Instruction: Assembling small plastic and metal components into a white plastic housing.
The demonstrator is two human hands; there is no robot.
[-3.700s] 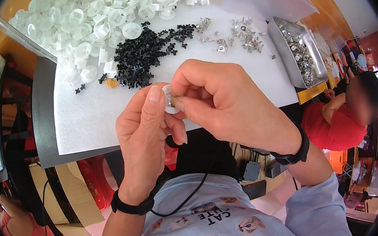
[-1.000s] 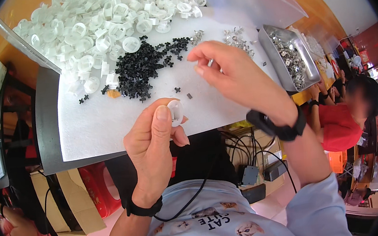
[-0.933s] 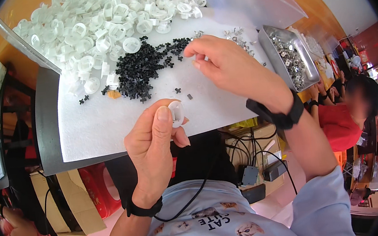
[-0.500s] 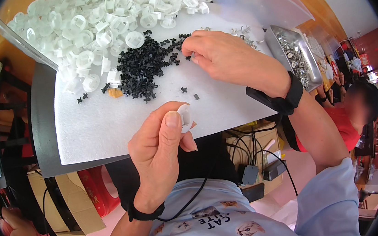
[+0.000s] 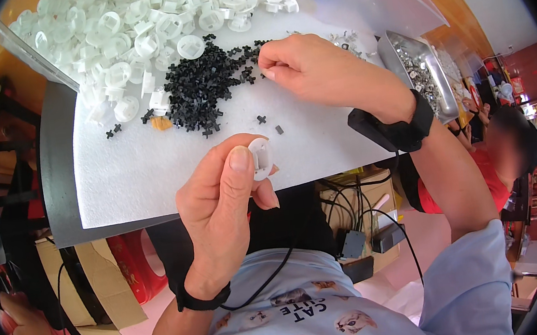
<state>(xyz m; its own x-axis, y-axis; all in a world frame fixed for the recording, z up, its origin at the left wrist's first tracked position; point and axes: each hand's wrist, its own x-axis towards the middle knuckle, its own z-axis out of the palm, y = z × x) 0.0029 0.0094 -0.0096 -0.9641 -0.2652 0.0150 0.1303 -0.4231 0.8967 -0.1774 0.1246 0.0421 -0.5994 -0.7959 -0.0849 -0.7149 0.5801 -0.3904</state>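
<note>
Between the thumb and fingers of my left hand (image 5: 219, 199) is a round white plastic part (image 5: 260, 160), its hollowed side partly showing, held above the front edge of the white foam sheet (image 5: 134, 195). My right hand (image 5: 311, 71) is closed in a pinch low over the sheet, at the right edge of a pile of small black cross-shaped pieces (image 5: 198, 90). Whatever its fingertips hold is hidden behind them. One loose black cross (image 5: 261, 120) and a small dark rectangular bit (image 5: 279, 129) lie between my hands.
A large heap of white plastic parts (image 5: 155, 22) covers the back left. A metal tray (image 5: 450, 106) of small metal pieces stands at the right. Cables and black adapters (image 5: 353, 245) sit below the table edge. A person in a red top (image 5: 498, 176) sits at the right.
My left hand has shifted slightly up and left with the white part still in it. My right hand stays by the black pieces, its fingers curled a little more.
</note>
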